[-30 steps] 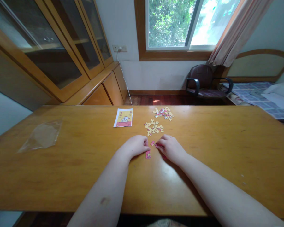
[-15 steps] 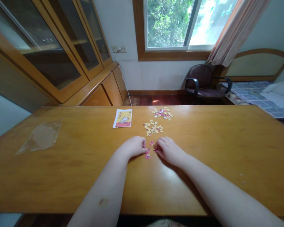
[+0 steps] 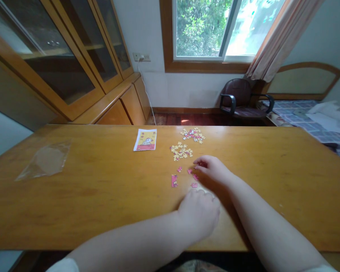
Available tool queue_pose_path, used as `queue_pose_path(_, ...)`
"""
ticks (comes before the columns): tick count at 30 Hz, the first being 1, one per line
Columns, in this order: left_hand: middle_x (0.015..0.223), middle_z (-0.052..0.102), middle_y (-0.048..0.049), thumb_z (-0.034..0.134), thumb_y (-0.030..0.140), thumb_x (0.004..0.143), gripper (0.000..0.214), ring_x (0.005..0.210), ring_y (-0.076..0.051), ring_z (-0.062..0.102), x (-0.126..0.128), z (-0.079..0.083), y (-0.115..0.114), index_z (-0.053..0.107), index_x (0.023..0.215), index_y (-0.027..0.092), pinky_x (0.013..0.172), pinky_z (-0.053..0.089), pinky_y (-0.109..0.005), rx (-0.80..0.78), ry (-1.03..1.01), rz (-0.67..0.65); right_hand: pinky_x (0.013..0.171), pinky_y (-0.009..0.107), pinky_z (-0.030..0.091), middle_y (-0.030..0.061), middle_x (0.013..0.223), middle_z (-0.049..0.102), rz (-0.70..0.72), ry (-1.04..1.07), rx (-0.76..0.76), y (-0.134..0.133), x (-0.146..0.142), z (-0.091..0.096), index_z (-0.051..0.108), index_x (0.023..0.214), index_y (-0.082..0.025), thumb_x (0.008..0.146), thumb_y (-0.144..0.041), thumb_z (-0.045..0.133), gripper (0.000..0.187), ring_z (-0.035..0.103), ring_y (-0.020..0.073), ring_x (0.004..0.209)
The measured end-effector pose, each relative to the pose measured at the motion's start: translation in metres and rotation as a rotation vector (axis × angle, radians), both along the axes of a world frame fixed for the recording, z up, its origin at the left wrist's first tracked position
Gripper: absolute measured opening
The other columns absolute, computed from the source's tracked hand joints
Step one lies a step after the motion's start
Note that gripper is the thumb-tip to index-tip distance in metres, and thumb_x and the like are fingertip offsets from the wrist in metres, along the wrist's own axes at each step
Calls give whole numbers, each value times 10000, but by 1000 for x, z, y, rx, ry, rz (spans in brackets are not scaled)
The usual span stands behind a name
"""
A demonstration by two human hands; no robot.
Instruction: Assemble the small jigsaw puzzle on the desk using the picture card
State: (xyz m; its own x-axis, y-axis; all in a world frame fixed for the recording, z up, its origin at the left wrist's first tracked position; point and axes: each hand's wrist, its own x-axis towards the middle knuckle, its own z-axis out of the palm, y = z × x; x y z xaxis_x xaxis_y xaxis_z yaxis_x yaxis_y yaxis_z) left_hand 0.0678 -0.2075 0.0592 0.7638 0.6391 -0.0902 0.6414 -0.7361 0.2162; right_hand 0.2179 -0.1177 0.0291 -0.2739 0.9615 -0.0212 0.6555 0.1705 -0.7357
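- The right hand (image 3: 212, 170) is curled, its fingertips down among the pink pieces (image 3: 174, 180) — whether it pinches one, I cannot tell.
- The left hand (image 3: 200, 212) rests loosely fisted on the counter (image 3: 102, 196), its contents hidden.
- About five pink pieces lie apart from two loose heaps (image 3: 181, 151) — seemingly sorted by colour.
- One picture card (image 3: 145, 139) lies beside the heaps.

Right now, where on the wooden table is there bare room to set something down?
Bare: between the clear plastic bag and the white-edged picture card; also right of the right hand. Crowded: yellow and pink puzzle pieces mid-table.
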Motion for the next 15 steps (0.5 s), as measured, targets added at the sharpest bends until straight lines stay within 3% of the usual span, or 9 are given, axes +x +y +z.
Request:
queue_pose_path(3, 845, 638, -101, 427, 226, 896, 199, 807, -231, 590, 8, -22, -34, 613, 925, 163, 666, 436, -364, 47, -31, -102, 655, 257, 470, 31, 778, 693, 11, 69, -86, -1, -3, -1, 668, 926, -141, 789, -246, 605, 184, 595, 133, 671)
queue_pose_path(5, 960, 645, -134, 457, 289, 895, 225, 885, -244, 586, 7, -32, -41, 620, 972, 154, 717, 451, -383, 58, -18, -75, 677, 266, 478, 41, 794, 707, 32, 95, -90, -2, -5, 0, 675, 868, -149, 796, -258, 605, 148, 609, 140, 687)
queue_pose_path(9, 1397, 458, -202, 506, 518, 852, 521, 1282, -331, 406, -2, -38, -31, 575, 1190, 127, 1005, 367, -460, 188, -28, 36, 686, 273, 492, 51, 774, 708, 109, 176, -168, -6, -6, 3, 665, 853, -147, 834, -290, 566, 174, 631, 147, 691)
queue_pose_path(12, 1399, 467, -205, 520, 567, 829, 574, 1304, -353, 398, -9, -39, -20, 577, 1207, 138, 1046, 324, -504, 171, 36, 178, 683, 267, 487, 39, 769, 704, 163, 134, -207, -7, -6, 2, 651, 842, -147, 829, -258, 563, 142, 629, 138, 682)
queue_pose_path(15, 1377, 491, -213, 531, 579, 817, 596, 1291, -358, 420, -11, -43, -18, 571, 1226, 147, 1034, 333, -520, 159, 63, 201, 697, 263, 475, 31, 793, 704, 181, 37, -179, -6, -6, 2, 650, 821, -155, 817, -219, 567, 105, 620, 132, 690)
